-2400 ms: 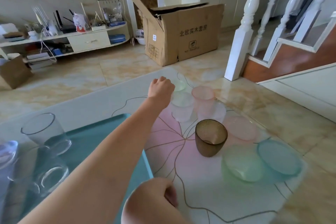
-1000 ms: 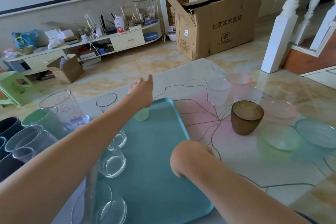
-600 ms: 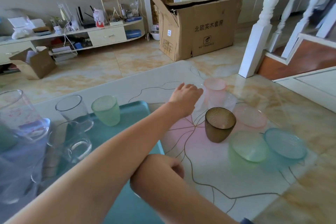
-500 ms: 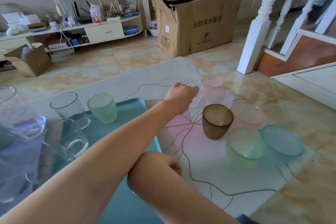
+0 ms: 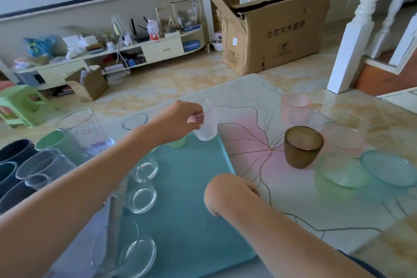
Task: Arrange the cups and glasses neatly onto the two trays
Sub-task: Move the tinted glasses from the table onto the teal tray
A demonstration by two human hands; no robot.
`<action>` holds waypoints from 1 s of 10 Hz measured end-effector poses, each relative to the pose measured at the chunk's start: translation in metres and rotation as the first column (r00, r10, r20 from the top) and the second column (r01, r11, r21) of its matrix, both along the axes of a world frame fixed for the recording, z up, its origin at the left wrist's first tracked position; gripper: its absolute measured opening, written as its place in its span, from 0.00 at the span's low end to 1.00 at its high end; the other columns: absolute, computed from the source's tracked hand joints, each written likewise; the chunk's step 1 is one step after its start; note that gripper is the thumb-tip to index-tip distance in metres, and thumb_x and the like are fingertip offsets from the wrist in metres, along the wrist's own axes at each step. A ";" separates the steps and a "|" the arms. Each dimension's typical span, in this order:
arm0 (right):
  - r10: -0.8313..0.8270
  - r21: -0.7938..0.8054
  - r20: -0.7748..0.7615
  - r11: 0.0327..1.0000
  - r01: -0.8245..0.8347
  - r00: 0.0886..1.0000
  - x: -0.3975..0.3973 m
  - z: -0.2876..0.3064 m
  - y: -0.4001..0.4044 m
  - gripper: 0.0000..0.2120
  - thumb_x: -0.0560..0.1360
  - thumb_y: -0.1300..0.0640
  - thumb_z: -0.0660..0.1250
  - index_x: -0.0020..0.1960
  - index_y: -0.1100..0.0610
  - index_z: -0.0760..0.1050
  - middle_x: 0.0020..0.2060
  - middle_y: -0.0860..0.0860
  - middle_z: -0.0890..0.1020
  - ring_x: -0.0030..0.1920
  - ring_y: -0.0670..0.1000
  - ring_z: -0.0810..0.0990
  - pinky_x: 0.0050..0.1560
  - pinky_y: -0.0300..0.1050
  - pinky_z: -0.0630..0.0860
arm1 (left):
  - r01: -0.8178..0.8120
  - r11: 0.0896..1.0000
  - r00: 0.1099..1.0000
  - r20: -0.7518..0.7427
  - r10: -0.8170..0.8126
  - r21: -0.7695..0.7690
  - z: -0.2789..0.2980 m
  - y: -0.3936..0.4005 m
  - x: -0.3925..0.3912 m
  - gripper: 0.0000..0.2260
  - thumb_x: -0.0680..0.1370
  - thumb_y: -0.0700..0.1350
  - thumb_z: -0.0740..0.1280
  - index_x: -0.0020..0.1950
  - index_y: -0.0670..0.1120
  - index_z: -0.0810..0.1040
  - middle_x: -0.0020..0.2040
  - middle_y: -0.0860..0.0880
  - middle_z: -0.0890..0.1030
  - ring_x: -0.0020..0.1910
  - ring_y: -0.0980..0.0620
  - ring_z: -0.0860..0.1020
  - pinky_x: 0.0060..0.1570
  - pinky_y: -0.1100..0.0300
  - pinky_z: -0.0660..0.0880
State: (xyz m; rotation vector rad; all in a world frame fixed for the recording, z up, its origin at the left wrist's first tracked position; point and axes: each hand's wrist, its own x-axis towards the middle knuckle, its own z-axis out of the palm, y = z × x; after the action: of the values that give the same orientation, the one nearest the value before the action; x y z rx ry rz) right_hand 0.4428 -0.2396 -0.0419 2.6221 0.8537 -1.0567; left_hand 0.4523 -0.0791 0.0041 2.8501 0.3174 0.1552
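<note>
Your left hand [image 5: 178, 119] pinches a frosted white cup [image 5: 206, 123] near its rim and holds it in the air over the far right corner of the teal tray [image 5: 194, 210]. Your right hand [image 5: 228, 189] hangs near the tray's right edge with its fingers bent under and hidden; it seems to hold nothing, but you cannot tell how they lie.

The task looks about midway. On the tray stand several clear glasses [image 5: 144, 196] along its left side and a small green cup [image 5: 178, 142] at the far edge, all apparently empty. Further left, more clear glasses and dark cups [image 5: 13, 153] crowd together; whether a second tray lies under them is not visible.

Still on the table [image 5: 293, 205] to the right: a brown cup [image 5: 302, 146], a pink cup [image 5: 294, 105], and pink, green and blue shallow dishes.
</note>
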 end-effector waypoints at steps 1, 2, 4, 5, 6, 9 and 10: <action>0.009 -0.005 -0.052 1.000 -0.009 0.999 -0.004 0.005 -0.002 0.14 0.77 0.63 0.58 0.59 0.64 0.75 0.57 0.60 0.77 0.55 0.63 0.77 0.58 0.59 0.73 | -0.070 0.996 0.997 -0.038 0.072 0.064 -0.001 0.009 -0.036 0.01 0.72 0.42 0.66 0.41 0.48 0.75 0.41 0.51 0.80 0.44 0.45 0.77 0.46 0.52 0.75; -0.112 0.341 -0.061 0.932 0.126 0.992 -0.008 0.002 -0.015 0.14 0.77 0.60 0.58 0.60 0.62 0.74 0.47 0.56 0.73 0.46 0.55 0.72 0.56 0.52 0.74 | -0.096 0.986 0.989 -0.096 0.109 0.136 -0.012 0.013 -0.060 0.03 0.73 0.43 0.65 0.40 0.50 0.73 0.39 0.54 0.77 0.42 0.47 0.76 0.42 0.55 0.71; -0.195 0.406 -0.088 0.888 0.214 0.977 -0.010 0.003 -0.022 0.15 0.77 0.59 0.58 0.61 0.61 0.74 0.45 0.55 0.71 0.45 0.55 0.69 0.56 0.51 0.73 | -0.091 0.967 0.981 -0.147 0.129 0.238 -0.042 0.012 -0.072 0.06 0.76 0.42 0.62 0.41 0.52 0.71 0.39 0.55 0.73 0.41 0.49 0.71 0.40 0.60 0.62; -0.193 0.437 -0.071 0.876 0.204 0.979 -0.009 0.001 -0.022 0.16 0.76 0.60 0.58 0.61 0.61 0.74 0.45 0.56 0.71 0.46 0.55 0.69 0.55 0.50 0.72 | -0.086 0.973 0.983 -0.139 0.117 0.212 -0.052 0.011 -0.074 0.03 0.77 0.42 0.62 0.45 0.48 0.74 0.40 0.51 0.74 0.41 0.48 0.71 0.39 0.59 0.63; -0.202 0.461 -0.090 0.859 0.221 0.975 -0.008 -0.003 -0.021 0.15 0.76 0.60 0.57 0.61 0.61 0.74 0.44 0.55 0.71 0.45 0.55 0.69 0.54 0.50 0.72 | -0.087 0.982 0.984 -0.140 0.111 0.166 -0.054 0.016 -0.073 0.05 0.76 0.42 0.64 0.51 0.47 0.75 0.48 0.48 0.79 0.47 0.44 0.76 0.44 0.55 0.72; 0.026 -0.005 -0.067 1.000 -0.026 0.997 0.001 -0.012 0.000 0.09 0.76 0.62 0.57 0.41 0.64 0.73 0.47 0.58 0.75 0.53 0.60 0.77 0.61 0.54 0.73 | -0.070 0.995 0.996 -0.054 0.073 0.064 -0.030 0.022 -0.059 0.20 0.64 0.39 0.58 0.53 0.54 0.74 0.53 0.51 0.79 0.53 0.46 0.76 0.53 0.49 0.75; 0.114 -0.071 -0.069 0.990 -0.119 0.991 0.003 -0.012 0.001 0.08 0.77 0.63 0.56 0.46 0.63 0.73 0.55 0.59 0.77 0.58 0.63 0.77 0.61 0.59 0.73 | -0.053 0.997 0.998 0.034 0.051 0.059 -0.018 0.013 -0.021 0.17 0.68 0.34 0.59 0.52 0.49 0.76 0.52 0.49 0.80 0.53 0.47 0.77 0.54 0.50 0.75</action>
State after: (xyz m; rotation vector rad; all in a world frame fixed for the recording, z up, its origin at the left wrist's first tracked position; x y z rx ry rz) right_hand 0.4461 -0.2385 -0.0536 2.4563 0.9497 -1.1249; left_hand 0.4317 -0.0659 -0.0140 2.8959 0.3866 0.2253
